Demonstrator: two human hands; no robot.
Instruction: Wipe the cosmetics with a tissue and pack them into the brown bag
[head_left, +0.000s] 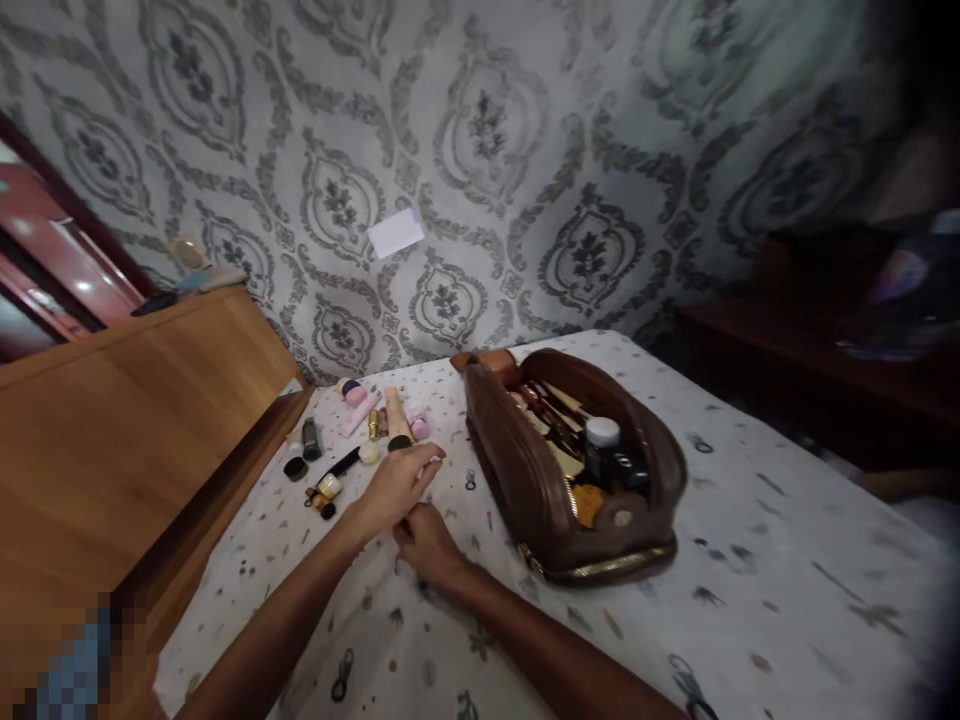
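Note:
My left hand [401,484] is over the middle of the bed sheet, palm down, its fingers loosely bent and a little apart, with nothing visible in them. Just below and touching it is my right hand [430,541], fingers curled in; whether they hold anything is hidden. Beyond my left hand lies a beige tube with a dark cap [396,412]. Near it are a small gold bottle [373,425], a pink tube [360,413] and a round cream-coloured lid or jar [369,453]. To the right stands an open brown toiletry bag [501,460], holding a white-capped dark bottle [602,450] and several other items.
A dark green bottle [310,438], a black round cap [295,467] and small amber bottles [322,495] lie left on the patterned sheet [420,640]. A wooden board [150,400] borders the left side. Patterned wallpaper [487,200] rises behind; a dark table [780,330] stands right.

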